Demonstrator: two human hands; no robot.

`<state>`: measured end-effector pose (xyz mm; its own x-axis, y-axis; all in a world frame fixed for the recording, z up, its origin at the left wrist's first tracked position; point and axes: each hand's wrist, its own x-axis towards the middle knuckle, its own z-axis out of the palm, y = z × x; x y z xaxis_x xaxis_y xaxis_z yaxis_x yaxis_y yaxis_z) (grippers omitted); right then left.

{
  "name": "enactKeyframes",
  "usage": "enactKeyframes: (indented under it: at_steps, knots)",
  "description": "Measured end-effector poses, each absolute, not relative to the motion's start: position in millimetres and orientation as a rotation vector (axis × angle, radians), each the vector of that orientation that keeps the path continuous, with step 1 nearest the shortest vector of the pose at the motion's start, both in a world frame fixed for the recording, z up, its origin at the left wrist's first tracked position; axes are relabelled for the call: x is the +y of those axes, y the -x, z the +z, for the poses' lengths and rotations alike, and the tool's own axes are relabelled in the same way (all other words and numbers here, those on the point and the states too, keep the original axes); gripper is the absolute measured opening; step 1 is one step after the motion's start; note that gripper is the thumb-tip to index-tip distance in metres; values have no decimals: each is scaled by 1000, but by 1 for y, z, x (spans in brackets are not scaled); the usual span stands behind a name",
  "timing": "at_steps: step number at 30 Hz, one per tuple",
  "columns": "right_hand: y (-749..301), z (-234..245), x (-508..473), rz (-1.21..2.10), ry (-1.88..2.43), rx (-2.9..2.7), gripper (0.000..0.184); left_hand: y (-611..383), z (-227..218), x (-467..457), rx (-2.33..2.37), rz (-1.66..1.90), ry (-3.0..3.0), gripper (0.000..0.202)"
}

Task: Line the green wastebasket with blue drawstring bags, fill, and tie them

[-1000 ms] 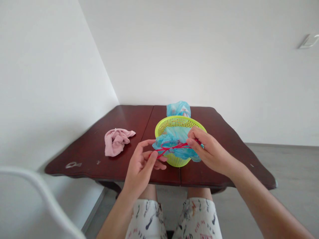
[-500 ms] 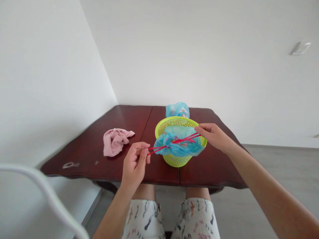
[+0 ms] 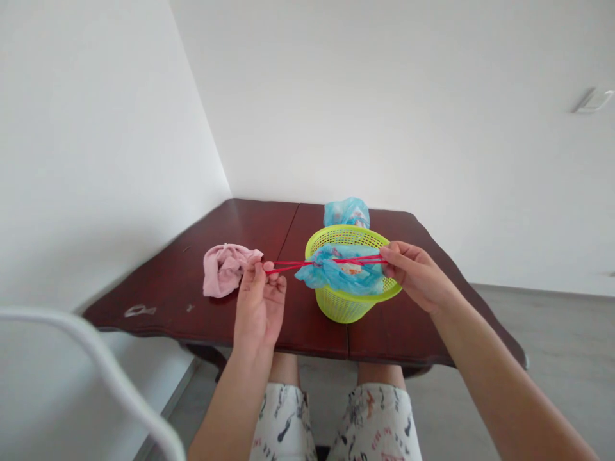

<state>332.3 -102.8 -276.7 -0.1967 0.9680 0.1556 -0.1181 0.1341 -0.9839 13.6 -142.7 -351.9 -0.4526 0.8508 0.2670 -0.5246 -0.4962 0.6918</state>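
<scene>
Red elastic cord (image 3: 293, 263) pulled taut across a blue plastic bag (image 3: 336, 274), bunched inside the mouth of a lime-green plastic basket (image 3: 346, 304), near the table's middle. Left hand (image 3: 259, 304) half-closed, pinching the cord's left end; right hand (image 3: 416, 275) curled, pinching the right end. Second blue bag (image 3: 346, 213) just behind the basket; pink cloth (image 3: 225, 270) farther left, on a dark wooden table (image 3: 158, 294).

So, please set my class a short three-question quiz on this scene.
1. Which is nearer the pink cloth: the left hand or the right hand?
2. True or false: the red cord passes over the blue plastic bag in the lime-green basket.
3. What lies behind the basket on the dark wood table?

Key: 1. The left hand. 2. True. 3. Another blue plastic bag.
</scene>
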Motion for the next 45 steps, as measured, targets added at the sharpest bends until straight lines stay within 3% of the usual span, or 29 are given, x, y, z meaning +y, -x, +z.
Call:
enactKeyframes:
  at_steps: [10,15,24,27,37,42,44,45]
  knots:
    - [-324,-282,-106,941,1002,-1538,67,-20,-349,-125,688,2301,-894,15]
    - [-329,-287,-106,784,998,-1390,63,-35,-344,-129,1028,2445,-1352,38]
    - [-363,-305,-112,207,1303,-1425,59,-13,-320,-120,1596,1777,-2279,81]
    - [-375,-307,-114,252,1288,-1360,60,-17,-314,-113,1642,1660,-2335,83]
    - [-386,-322,-99,868,828,-799,60,-36,-315,-109,1602,1414,-2343,69]
    - [-375,-307,-104,810,752,-957,35,-34,-302,-113,1210,1439,-2261,72]
    - [-363,-299,-106,723,841,-1252,39,-38,-291,-117,1067,1454,-2318,76]
    - [-355,-296,-105,650,904,-1418,51,-42,-284,-120,1006,1450,-2369,76]
